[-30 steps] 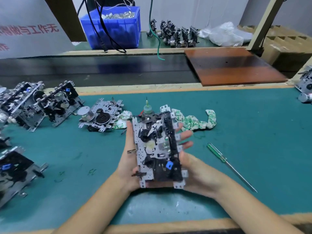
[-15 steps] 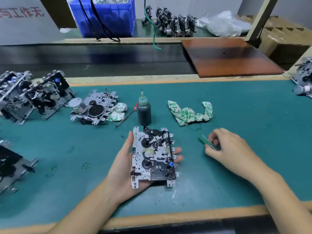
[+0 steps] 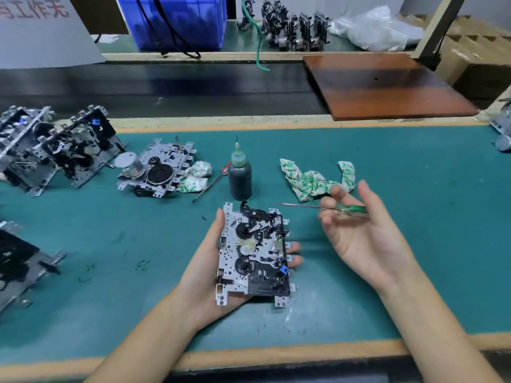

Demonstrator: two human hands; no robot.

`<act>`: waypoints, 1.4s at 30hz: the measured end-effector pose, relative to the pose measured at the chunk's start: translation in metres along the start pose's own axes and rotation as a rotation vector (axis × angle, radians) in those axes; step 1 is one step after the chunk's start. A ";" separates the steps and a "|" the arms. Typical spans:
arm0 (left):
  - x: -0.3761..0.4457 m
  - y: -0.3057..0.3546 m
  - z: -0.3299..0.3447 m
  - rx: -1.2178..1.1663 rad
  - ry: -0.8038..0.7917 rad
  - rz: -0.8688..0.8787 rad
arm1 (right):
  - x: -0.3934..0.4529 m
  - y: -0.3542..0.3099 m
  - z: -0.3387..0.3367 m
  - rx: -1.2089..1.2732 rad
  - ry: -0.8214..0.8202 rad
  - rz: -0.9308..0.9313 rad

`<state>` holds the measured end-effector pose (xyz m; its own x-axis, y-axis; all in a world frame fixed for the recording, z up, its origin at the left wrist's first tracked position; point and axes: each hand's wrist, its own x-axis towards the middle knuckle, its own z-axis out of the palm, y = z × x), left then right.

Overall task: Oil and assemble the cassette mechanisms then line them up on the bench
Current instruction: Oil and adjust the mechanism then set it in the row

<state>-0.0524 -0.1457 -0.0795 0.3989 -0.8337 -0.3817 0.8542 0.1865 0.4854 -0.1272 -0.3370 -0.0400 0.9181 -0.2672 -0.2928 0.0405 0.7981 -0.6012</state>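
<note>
My left hand [image 3: 204, 275] cradles a cassette mechanism [image 3: 253, 257] from below, thumb along its left edge and fingertips curled up at its right edge. The mechanism is a silver perforated plate with black gears and a small blue part. My right hand [image 3: 359, 233] is raised palm up to the right of it and pinches a green-handled screwdriver [image 3: 351, 209], whose thin shaft points left above the mechanism's top. A dark oil bottle [image 3: 240, 176] with a needle tip stands upright just beyond the mechanism.
Several mechanisms [image 3: 55, 150] lie along the left of the green bench mat [image 3: 414, 272]; another [image 3: 157, 170] rests on a rag. A patterned rag [image 3: 312, 181] and a thin probe [image 3: 210, 185] lie near the bottle. A brown board [image 3: 381, 84] and blue bin [image 3: 177, 20] sit behind.
My right hand left the mechanism, reached right to the screwdriver on the mat, and now holds it lifted with the tip toward the mechanism. The left hand keeps holding the mechanism.
</note>
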 end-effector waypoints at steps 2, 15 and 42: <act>0.001 -0.001 0.000 0.009 0.009 -0.002 | 0.001 0.001 -0.001 0.045 0.014 0.031; -0.001 0.001 -0.003 -0.055 -0.067 -0.057 | -0.007 -0.001 -0.011 -0.405 -0.296 -0.033; -0.001 -0.001 -0.002 0.033 0.060 -0.070 | -0.037 0.010 0.007 -0.968 -0.442 0.354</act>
<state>-0.0530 -0.1438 -0.0810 0.3591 -0.8112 -0.4615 0.8695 0.1111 0.4812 -0.1574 -0.3150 -0.0301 0.8841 0.2605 -0.3880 -0.3977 -0.0164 -0.9173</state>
